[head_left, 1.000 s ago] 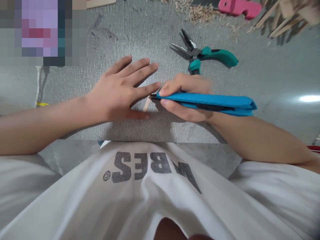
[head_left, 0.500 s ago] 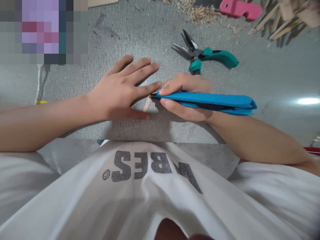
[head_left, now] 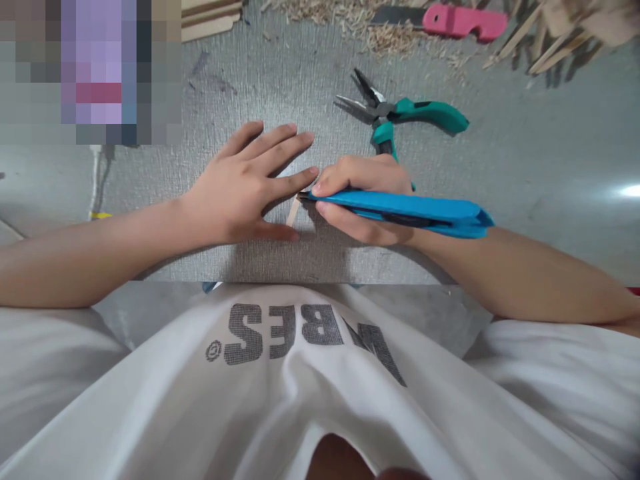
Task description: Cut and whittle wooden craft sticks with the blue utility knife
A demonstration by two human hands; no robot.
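Note:
My left hand (head_left: pixel 240 190) lies flat on the grey table with its fingers spread. Between its index finger and thumb a small pale wooden stick (head_left: pixel 293 212) rests on the surface, its upper end close to the index finger. My right hand (head_left: pixel 363 200) is wrapped round a blue utility knife (head_left: pixel 415 208), held nearly level with its butt pointing right. The knife's dark tip (head_left: pixel 303 197) meets the upper end of the stick. Whether the tip cuts into the wood is too small to tell.
Beyond my right hand lie open pliers (head_left: pixel 383 110) with green handles. A pink-handled knife (head_left: pixel 465 22) sits at the back among wood shavings (head_left: pixel 395 40). Wooden sticks (head_left: pixel 560 40) are heaped back right, flat strips (head_left: pixel 210 23) back left. A white cable (head_left: pixel 95 180) runs at the left.
The whole view has shifted slightly, bringing more of the pink knife's blade into sight. The blue knife's butt has dropped and swung slightly toward me; my left hand keeps its spread pose.

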